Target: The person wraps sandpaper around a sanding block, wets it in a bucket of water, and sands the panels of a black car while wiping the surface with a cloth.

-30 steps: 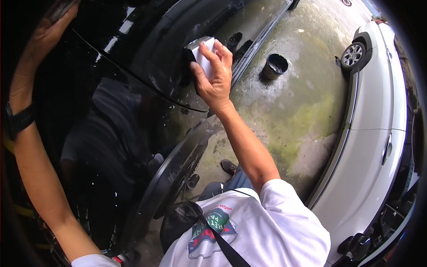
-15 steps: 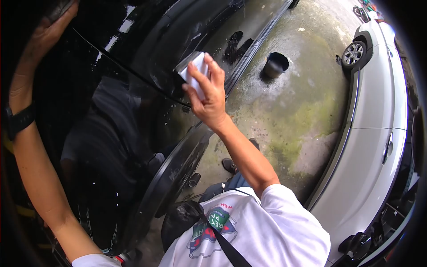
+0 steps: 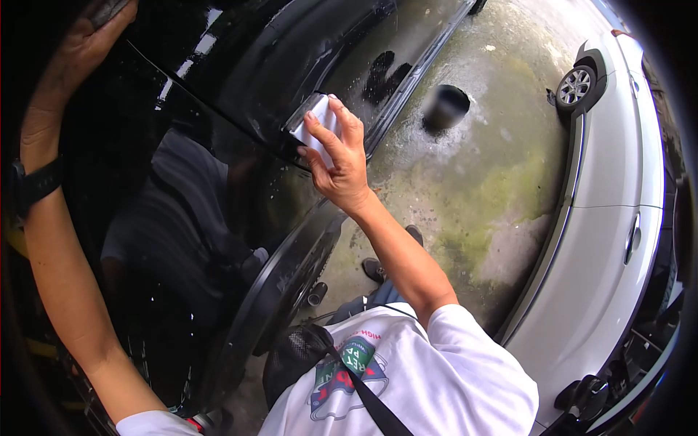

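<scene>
My right hand (image 3: pixel 339 161) grips a white block (image 3: pixel 320 129), thumb and fingers around its sides. The block has a darker, shiny far edge and rests against the glossy black car body (image 3: pixel 240 87), close to a panel seam. Up at the top left, my left hand (image 3: pixel 86 49) is bent around a dark grey object (image 3: pixel 109 11), cut off by the view's dark border; its kind cannot be made out. A black watch (image 3: pixel 36 190) is on my left wrist.
A dark bucket (image 3: pixel 446 109) stands on the wet, mossy concrete floor (image 3: pixel 465 211). A white car (image 3: pixel 614 196) is parked along the right side. Water drops and reflections mark the black panels. My shoes (image 3: pixel 374 269) are below, near the black car's lower edge.
My right hand and the white block have shifted slightly down and left over the black panel. My left hand and its dark object appear slightly further right. The view has moved a little.
</scene>
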Demonstrator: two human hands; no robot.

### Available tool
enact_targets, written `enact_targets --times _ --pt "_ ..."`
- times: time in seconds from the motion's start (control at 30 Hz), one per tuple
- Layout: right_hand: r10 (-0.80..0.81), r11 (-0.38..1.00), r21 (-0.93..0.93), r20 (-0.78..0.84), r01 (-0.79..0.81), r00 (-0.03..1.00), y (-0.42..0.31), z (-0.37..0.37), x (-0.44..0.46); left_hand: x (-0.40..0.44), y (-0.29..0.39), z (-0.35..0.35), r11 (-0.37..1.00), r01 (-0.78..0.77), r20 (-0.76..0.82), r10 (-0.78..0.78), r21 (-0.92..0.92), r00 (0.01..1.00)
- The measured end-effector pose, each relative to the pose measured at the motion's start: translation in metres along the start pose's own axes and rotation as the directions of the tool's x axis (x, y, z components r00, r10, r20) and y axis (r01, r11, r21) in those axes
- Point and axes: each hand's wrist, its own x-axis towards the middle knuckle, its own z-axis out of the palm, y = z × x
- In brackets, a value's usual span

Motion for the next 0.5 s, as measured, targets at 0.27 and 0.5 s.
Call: enact_targets --times 0.27,0.5 --pt "0.071 0.997 -0.029 -0.15 -0.077 0.986 0.038 -0.001 0.053 0.001 -0.004 0.003 1.0 -0.026 -0.012 0.026 -0.005 1.0" --pt "0.012 1.0 -0.01 -0.109 -0.013 0.994 0.029 0.0 0.029 0.003 -0.008 0.002 0.999 -0.048 -0.01 0.048 -0.006 0.999"
